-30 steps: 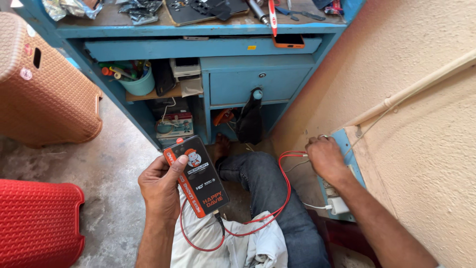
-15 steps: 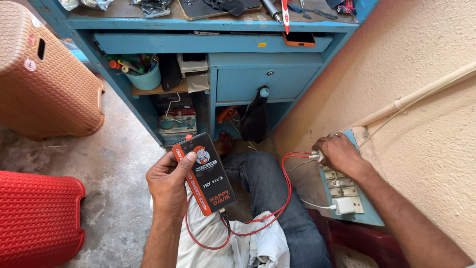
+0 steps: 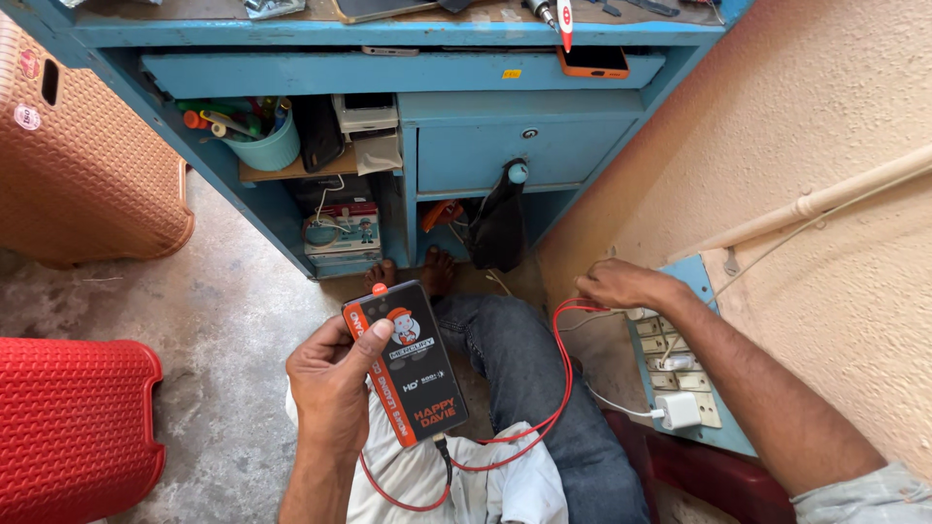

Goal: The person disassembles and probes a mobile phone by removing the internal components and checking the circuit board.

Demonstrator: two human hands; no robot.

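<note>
Black-and-orange box (image 3: 408,374) sits over your lap in your left hand (image 3: 335,383), fingers wrapped around its left edge and thumb pressed on its face, with bare concrete floor (image 3: 233,330) free to the left before the red stool (image 3: 68,427). A red cable (image 3: 561,378) loops from the box's lower end across your jeans to your right hand (image 3: 621,284). That hand lies curled, fingers together on the cable's end, at the top edge of the blue switchboard (image 3: 680,374) on the wall, just beside the white charger (image 3: 678,410).

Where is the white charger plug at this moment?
In the head view, the white charger plug sits low on the blue switchboard on the right wall, below the right hand and beside the person's jeans-clad leg.
</note>
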